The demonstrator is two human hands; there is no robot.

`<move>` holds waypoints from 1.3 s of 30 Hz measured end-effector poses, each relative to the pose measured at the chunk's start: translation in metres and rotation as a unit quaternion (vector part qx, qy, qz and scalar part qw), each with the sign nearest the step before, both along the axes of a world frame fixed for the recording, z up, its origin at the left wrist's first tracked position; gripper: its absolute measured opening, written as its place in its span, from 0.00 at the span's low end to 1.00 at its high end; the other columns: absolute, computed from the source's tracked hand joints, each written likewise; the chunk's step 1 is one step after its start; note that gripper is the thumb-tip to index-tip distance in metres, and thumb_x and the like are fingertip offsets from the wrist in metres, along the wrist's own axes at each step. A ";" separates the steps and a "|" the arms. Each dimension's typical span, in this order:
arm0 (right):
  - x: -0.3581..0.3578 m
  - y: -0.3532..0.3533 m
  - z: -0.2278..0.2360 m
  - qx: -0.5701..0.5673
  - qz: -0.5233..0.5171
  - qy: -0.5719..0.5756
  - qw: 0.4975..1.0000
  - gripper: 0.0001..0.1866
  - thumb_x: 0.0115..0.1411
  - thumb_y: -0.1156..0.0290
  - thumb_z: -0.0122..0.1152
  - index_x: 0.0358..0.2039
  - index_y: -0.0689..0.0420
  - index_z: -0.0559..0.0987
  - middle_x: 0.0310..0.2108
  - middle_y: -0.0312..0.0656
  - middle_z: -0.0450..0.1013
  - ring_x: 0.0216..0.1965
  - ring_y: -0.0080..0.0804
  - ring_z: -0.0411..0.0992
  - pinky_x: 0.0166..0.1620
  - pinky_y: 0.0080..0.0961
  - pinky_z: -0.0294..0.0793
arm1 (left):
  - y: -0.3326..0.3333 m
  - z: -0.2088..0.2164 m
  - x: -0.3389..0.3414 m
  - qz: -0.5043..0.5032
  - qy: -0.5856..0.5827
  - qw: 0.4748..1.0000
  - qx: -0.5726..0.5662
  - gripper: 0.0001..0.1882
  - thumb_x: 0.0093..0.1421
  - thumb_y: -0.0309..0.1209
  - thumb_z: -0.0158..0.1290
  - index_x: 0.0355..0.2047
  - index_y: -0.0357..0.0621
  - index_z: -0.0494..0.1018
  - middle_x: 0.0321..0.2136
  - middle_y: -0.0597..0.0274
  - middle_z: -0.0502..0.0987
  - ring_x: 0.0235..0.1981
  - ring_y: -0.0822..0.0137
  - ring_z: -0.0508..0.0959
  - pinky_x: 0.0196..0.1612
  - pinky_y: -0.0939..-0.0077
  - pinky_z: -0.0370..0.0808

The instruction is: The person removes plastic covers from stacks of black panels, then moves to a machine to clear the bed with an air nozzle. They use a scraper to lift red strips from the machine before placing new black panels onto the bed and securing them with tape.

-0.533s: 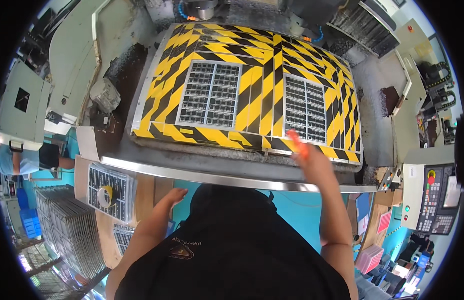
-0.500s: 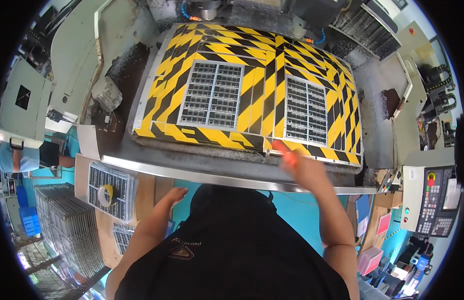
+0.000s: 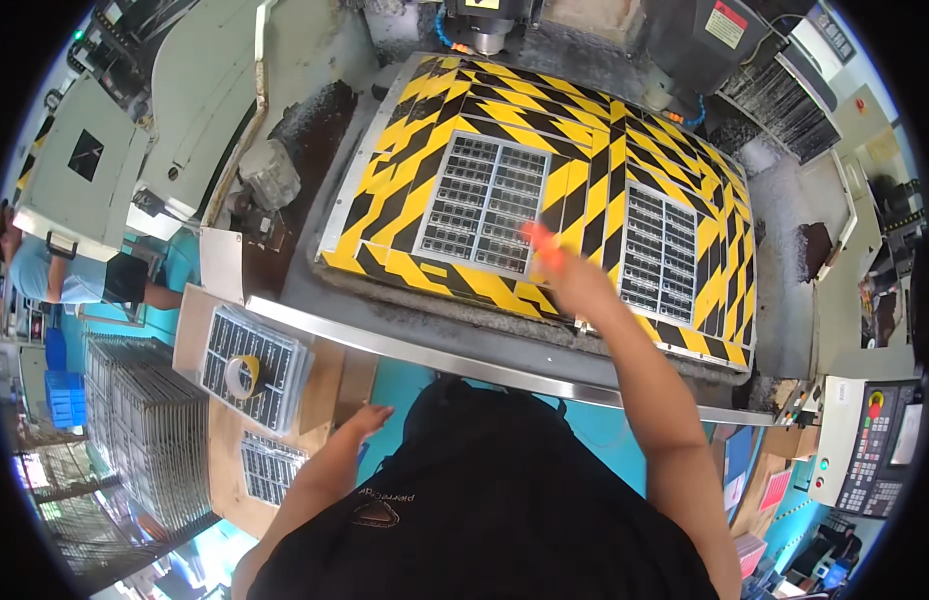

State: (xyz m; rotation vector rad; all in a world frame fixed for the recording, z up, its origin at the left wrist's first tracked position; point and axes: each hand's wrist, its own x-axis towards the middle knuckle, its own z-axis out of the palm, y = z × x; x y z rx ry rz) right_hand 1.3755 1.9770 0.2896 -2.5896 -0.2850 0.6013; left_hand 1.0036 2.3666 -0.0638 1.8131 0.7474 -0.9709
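My right hand (image 3: 577, 285), blurred by motion, is closed around an orange-red handheld tool (image 3: 545, 245); its exact kind is smeared. It hangs over the front of a plate covered in yellow-and-black striped tape (image 3: 588, 205), near the lower right corner of the left panel. Two panels of dark rectangular pieces in rows are set in the plate: a left panel (image 3: 485, 205) and a right panel (image 3: 660, 252). My left hand (image 3: 369, 419) is low beside my body, below the metal front edge, fingers loosely out and nothing seen in it.
A metal ledge (image 3: 425, 358) runs along the machine's front. At left, a roll of tape (image 3: 243, 375) lies on stacked panels (image 3: 270, 350), near a pile of metal racks (image 3: 150, 420). A spindle (image 3: 488, 35) hangs behind the plate. A control panel (image 3: 870, 440) stands right; another person (image 3: 70, 270) is far left.
My right hand has moved from the plate's front edge farther in and left relative to the plate, toward the left panel. The whole view has shifted, and my left hand stays low.
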 end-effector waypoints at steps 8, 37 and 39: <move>0.038 0.050 -0.010 0.009 -0.094 -0.002 0.996 0.35 0.68 0.39 0.48 0.49 0.64 0.72 0.41 0.59 0.79 0.44 0.59 0.78 0.48 0.49 0.76 | -0.013 0.040 0.052 0.004 0.009 0.998 -0.057 0.34 0.68 0.57 0.49 0.58 0.38 0.73 0.54 0.53 0.77 0.53 0.57 0.76 0.55 0.58 0.73; -0.207 -0.491 0.026 -0.356 -0.339 -0.027 0.870 0.19 0.59 0.61 0.63 0.50 0.51 0.81 0.41 0.55 0.79 0.45 0.51 0.79 0.49 0.45 0.77 | -0.049 0.005 0.116 -0.348 -0.278 0.883 -0.151 0.16 0.68 0.39 0.50 0.49 0.40 0.72 0.42 0.51 0.79 0.43 0.48 0.80 0.44 0.57 0.76; -0.166 -0.513 0.040 -0.246 -0.457 -0.182 0.835 0.25 0.65 0.55 0.58 0.56 0.57 0.75 0.43 0.61 0.78 0.47 0.60 0.76 0.52 0.50 0.74 | -0.039 0.014 0.105 -0.567 -0.316 0.760 -0.007 0.13 0.65 0.37 0.48 0.44 0.41 0.74 0.40 0.46 0.79 0.40 0.42 0.79 0.42 0.51 0.76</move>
